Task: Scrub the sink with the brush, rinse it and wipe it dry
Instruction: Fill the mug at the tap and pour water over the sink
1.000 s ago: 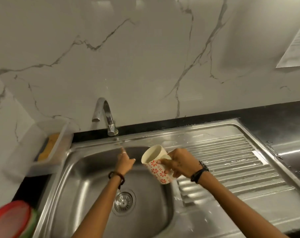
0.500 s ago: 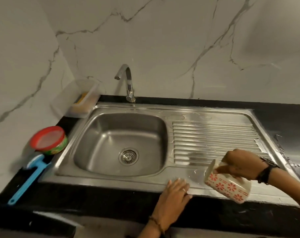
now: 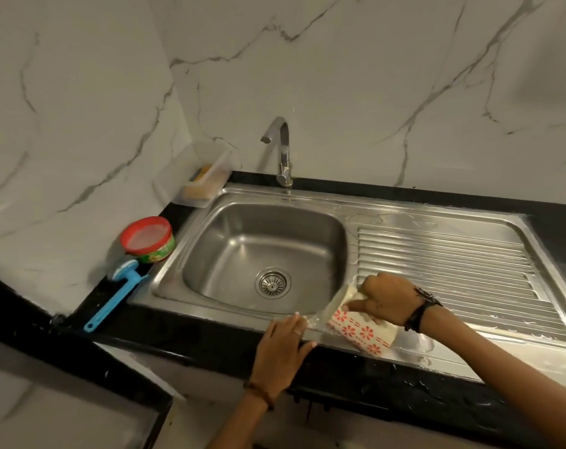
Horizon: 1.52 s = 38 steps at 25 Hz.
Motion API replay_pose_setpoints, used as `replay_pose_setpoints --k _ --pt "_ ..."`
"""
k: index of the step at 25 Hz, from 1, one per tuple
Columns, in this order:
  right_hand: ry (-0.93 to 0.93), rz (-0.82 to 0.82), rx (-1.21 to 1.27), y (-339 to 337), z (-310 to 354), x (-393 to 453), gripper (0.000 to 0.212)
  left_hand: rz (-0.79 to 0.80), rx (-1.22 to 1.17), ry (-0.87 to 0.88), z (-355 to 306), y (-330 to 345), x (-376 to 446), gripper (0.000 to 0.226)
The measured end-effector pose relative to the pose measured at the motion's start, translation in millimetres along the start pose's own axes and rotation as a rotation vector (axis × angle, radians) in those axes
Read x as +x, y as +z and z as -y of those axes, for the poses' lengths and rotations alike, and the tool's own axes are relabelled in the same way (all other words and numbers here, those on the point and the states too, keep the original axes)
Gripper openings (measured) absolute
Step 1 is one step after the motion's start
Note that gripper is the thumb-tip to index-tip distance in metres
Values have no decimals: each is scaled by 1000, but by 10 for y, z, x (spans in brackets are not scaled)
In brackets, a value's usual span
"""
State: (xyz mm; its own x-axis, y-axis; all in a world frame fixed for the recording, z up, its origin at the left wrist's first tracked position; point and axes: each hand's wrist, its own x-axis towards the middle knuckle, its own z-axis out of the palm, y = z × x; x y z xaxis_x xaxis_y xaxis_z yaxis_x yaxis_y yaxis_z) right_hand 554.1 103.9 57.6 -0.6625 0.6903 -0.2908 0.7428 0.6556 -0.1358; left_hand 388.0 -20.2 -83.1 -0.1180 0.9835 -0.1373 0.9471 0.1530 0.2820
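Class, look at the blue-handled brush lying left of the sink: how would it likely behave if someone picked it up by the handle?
The blue brush looks like moulded plastic, so probably stiff and light. Its round head is bulkier than the thin handle, so it may feel head-heavy. The steel around the sink shines wet, so the handle might be slippery too.

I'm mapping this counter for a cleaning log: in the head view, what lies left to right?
Blue brush → red-lidded tub → clear sponge box → faucet → left hand → floral mug → right hand → ribbed drainboard.
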Motion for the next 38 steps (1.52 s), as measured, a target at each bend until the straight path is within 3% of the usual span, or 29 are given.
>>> replay_pose_setpoints --k 4,6,9,12,16,20,24,25,27,29,32,38 --pt "76 -80 311 24 -31 -18 44 30 128 -49 308 -104 147 102" --pt "96 -48 304 -33 -139 -73 40 -15 28 -14 119 -111 207 102" --pt "116 29 77 -103 -238 -140 40 50 -37 96 -311 -61 246 102" --pt "68 120 -179 -117 -178 -140 47 81 19 122 -309 8 217 91" --pt "-103 191 -366 -131 242 -5 51 88 -54 -8 -6 48 -76 74" --pt "-271 64 -387 -97 831 311 46 -62 -66 -33 301 -58 -154 89" --pt "-296 -90 -220 -126 1079 522 48 -84 21 -182 733 -173 -136 105" --pt "-263 -118 -142 -103 1032 540 50 -61 60 -210 886 -227 -124 101" --pt "-154 -130 59 -49 865 518 52 16 170 -245 1115 -379 -110 63" --pt "-45 -106 207 -25 658 477 49 43 117 -214 1107 -489 -68 42" --pt "25 -53 62 -77 394 409 46 31 -101 -99 745 -489 -86 47" --pt "-83 234 -362 -209 632 543 44 39 -4 -62 893 -357 -102 53"
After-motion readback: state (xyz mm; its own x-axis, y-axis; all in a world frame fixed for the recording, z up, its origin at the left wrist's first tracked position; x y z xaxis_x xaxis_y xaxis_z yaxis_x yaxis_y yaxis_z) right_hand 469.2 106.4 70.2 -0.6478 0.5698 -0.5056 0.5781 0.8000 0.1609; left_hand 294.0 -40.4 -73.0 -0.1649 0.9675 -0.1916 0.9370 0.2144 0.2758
